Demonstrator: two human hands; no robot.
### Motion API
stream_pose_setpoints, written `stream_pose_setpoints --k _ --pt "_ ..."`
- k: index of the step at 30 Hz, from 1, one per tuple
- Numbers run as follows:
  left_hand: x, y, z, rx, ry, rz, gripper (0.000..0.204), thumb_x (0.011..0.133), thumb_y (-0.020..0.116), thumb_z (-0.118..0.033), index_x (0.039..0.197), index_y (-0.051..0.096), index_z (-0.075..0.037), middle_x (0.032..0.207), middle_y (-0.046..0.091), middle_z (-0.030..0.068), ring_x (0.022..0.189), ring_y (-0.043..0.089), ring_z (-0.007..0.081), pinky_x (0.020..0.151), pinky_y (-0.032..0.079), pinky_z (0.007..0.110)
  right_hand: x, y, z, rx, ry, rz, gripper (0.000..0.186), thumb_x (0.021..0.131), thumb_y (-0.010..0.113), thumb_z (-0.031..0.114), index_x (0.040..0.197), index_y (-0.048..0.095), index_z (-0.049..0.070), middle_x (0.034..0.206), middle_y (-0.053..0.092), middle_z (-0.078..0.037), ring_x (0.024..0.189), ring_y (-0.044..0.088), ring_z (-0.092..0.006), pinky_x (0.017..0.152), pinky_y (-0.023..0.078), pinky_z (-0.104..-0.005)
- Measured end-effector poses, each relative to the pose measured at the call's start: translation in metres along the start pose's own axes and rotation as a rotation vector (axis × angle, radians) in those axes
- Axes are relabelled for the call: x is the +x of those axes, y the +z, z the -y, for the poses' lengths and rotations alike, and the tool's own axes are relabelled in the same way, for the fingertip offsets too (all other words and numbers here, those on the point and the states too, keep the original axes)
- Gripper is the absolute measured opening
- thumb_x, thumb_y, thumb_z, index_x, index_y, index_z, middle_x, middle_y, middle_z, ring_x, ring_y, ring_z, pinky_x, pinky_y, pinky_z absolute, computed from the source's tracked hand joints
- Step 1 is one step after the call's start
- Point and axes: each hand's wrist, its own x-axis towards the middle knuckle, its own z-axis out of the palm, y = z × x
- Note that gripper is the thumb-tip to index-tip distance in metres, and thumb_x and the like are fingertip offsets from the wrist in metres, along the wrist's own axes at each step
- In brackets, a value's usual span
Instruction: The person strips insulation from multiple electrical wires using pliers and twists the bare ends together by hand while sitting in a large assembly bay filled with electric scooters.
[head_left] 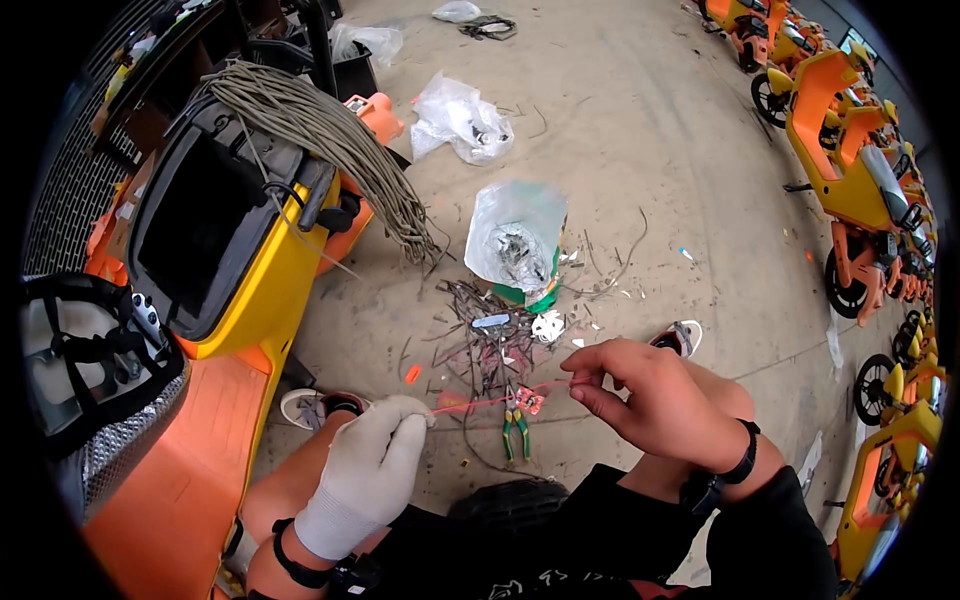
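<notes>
Between my hands a thin red wire (466,406) is stretched almost level. My left hand (372,465), in a white glove, pinches one end with thumb and forefinger. At the other end, the bare fingers of my right hand (640,398) are closed on it. Pliers (516,432) with green and yellow handles lie on the floor beneath the wire. A small red and white packet (529,400) is beside their jaws. Just beyond spreads a pile of dark wire scraps (478,330), with a bluish-grey piece (491,321) and a white coil (548,326) on it.
An open sack (487,215) with a silvery inside stands past the scraps. On the left is a yellow and orange vehicle (262,300) with a rope bundle (320,130) over it. Clear plastic bags (462,120) lie farther off. Yellow and orange scooters (845,160) line the right.
</notes>
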Motion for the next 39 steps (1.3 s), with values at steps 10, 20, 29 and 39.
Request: stream_pose_setpoints --k 10,20,29,39 --pt "0.002 -0.004 0.008 0.023 0.062 -0.054 0.017 0.096 0.054 -0.012 0.101 0.064 0.001 0.076 0.061 0.0105 0.070 0.058 0.0174 0.068 0.047 0.031 -0.003 -0.008 -0.001 0.039 0.036 -0.014 0.028 0.087 0.069 0.001 0.115 0.064 0.002 0.101 0.068 -0.014 0.086 0.069 -0.0256 0.077 0.056 -0.0347" --pt "0.001 -0.001 0.010 -0.202 0.014 0.062 0.019 0.098 0.050 -0.012 0.104 0.063 0.001 0.077 0.059 0.0029 0.072 0.054 0.0100 0.069 0.046 0.025 0.004 -0.005 0.001 0.020 0.048 0.009 0.013 0.089 0.070 0.007 0.102 0.069 0.003 0.088 0.069 -0.012 0.081 0.067 -0.0271 0.070 0.052 -0.0349" --pt "-0.003 -0.017 -0.004 -0.308 -0.121 0.402 0.028 0.100 0.053 -0.023 0.109 0.064 0.000 0.073 0.055 0.0002 0.069 0.051 0.0072 0.067 0.044 0.024 0.017 0.015 -0.012 0.054 -0.090 0.011 0.010 0.090 0.069 0.007 0.100 0.069 0.005 0.089 0.069 -0.011 0.081 0.067 -0.0261 0.071 0.052 -0.0347" --pt "-0.007 -0.021 0.018 -0.427 -0.075 0.604 0.027 0.102 0.051 -0.023 0.105 0.063 0.000 0.069 0.047 -0.0034 0.061 0.042 0.0055 0.056 0.036 0.022 0.039 0.049 -0.049 0.055 -0.207 -0.014 0.018 0.090 0.070 0.009 0.107 0.066 0.004 0.100 0.069 -0.010 0.098 0.064 -0.0238 0.084 0.051 -0.0352"
